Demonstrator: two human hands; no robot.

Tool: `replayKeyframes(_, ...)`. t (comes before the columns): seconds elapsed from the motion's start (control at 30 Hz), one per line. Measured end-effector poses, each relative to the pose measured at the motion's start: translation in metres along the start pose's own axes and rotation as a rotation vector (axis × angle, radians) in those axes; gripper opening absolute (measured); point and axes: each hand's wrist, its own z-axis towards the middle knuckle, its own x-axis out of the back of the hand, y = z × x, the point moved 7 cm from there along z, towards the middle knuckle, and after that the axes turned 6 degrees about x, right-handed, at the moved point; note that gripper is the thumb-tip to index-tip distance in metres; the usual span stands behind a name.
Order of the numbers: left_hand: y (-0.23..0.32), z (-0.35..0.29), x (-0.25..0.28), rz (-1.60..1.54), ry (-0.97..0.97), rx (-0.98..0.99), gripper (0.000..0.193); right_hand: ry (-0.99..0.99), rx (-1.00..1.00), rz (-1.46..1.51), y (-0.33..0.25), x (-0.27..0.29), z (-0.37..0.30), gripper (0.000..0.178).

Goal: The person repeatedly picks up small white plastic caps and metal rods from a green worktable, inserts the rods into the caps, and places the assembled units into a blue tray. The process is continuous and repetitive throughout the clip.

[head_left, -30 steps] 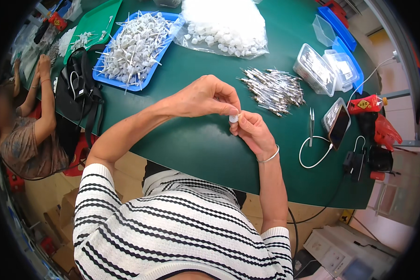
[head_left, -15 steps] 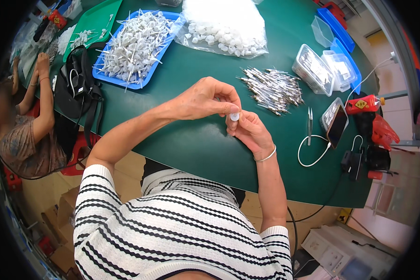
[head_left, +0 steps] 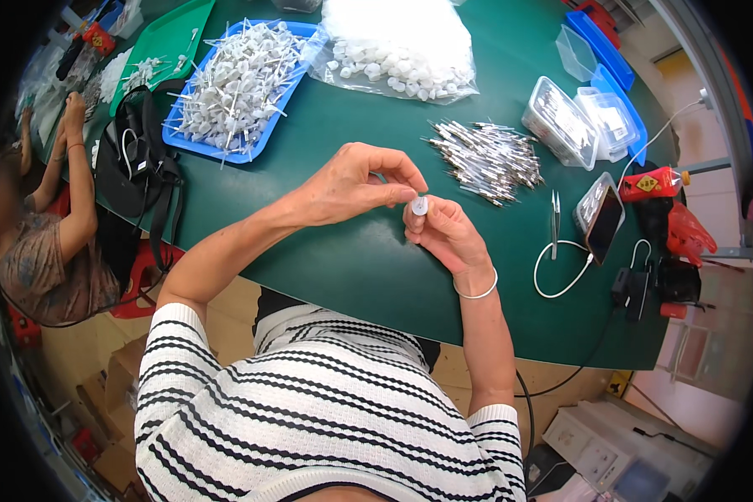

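Observation:
My left hand (head_left: pixel 356 186) is bent over, thumb and forefinger closed in a pinch at the upper edge of a small round white plastic cap (head_left: pixel 420 206). From below, my right hand (head_left: pixel 448 236) grips the same cap between its thumb and fingers. Any stem beneath the cap is hidden by the right fingers. Both hands are above the near part of the green table (head_left: pixel 343 272). Beyond them lies a heap of thin metal-and-white rods (head_left: pixel 489 161).
A blue tray (head_left: pixel 173 134) is heaped with white capped sticks. Behind stands a clear bag of white caps (head_left: pixel 402 71). To the right are a plastic box of rods (head_left: pixel 560 124), tweezers (head_left: pixel 555 224) and a phone (head_left: pixel 604 227) with a cable. Another person (head_left: pixel 54 251) works at left, past a black bag (head_left: pixel 134 163).
My left hand has shifted slightly left, its fingers still at the cap. The cap has tilted a little, and my right hand stays almost in place.

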Motion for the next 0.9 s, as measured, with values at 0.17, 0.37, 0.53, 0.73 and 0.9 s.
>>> replayKeyframes(0.17, 0.0049, 0.002, -0.0003, 0.002, -0.019, -0.011, 0.009, 0.011, -0.006, -0.005, -0.0006, 0.0018, 0.0002, 0.024)
replayKeyframes(0.37, 0.0008, 0.0063, 0.0014, 0.041, -0.033, 0.039, 0.012, 0.015, -0.014, -0.012, 0.0002, 0.003, 0.0005, 0.024)
replayKeyframes(0.53, -0.0023, 0.0093, 0.0015, 0.015, -0.08, 0.079, 0.015, 0.016, -0.011, -0.01, -0.0004, 0.0027, 0.0003, 0.024)
replayKeyframes(0.73, 0.0011, 0.0066, 0.0032, 0.044, -0.093, 0.055, 0.017, 0.034, -0.027, 0.004, -0.0011, 0.0024, 0.0001, 0.024)
replayKeyframes(0.9, -0.0033, 0.0085, -0.0009, -0.016, -0.146, 0.104, 0.02, 0.04, -0.02, -0.001, -0.0024, 0.0015, -0.0003, 0.024)
